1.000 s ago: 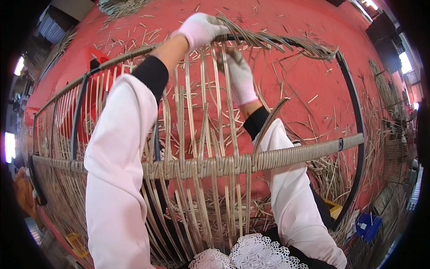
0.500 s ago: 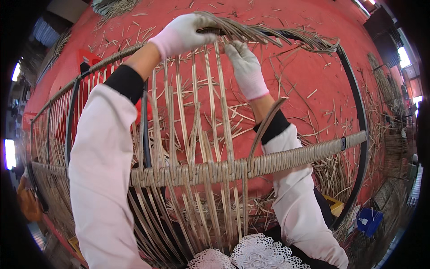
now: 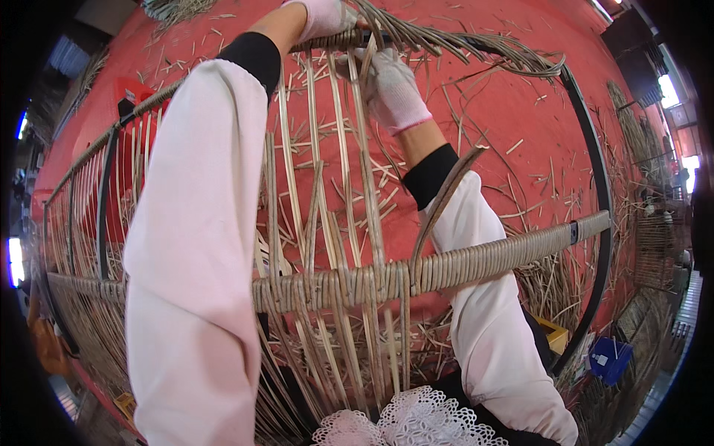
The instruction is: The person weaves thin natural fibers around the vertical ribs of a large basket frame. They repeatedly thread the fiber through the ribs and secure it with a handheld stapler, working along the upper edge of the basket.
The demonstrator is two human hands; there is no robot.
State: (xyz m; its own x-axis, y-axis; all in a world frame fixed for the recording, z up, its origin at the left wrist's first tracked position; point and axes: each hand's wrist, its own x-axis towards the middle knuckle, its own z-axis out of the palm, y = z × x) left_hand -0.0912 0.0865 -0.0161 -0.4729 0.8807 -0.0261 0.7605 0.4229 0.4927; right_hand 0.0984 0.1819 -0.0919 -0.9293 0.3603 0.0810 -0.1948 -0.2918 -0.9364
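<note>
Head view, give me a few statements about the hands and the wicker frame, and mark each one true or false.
1. Both hands wear pale gloves. True: the left hand and the right hand are gloved.
2. The hands are down at the wrapped crossbar. False: they are up at the top rail of the frame.
3. The floor is red and strewn with cane offcuts. True.
4. The frame's metal tube is white. False: it is dark, nearly black.
5. Upright cane strands run between the top rail and the crossbar. True.
</note>
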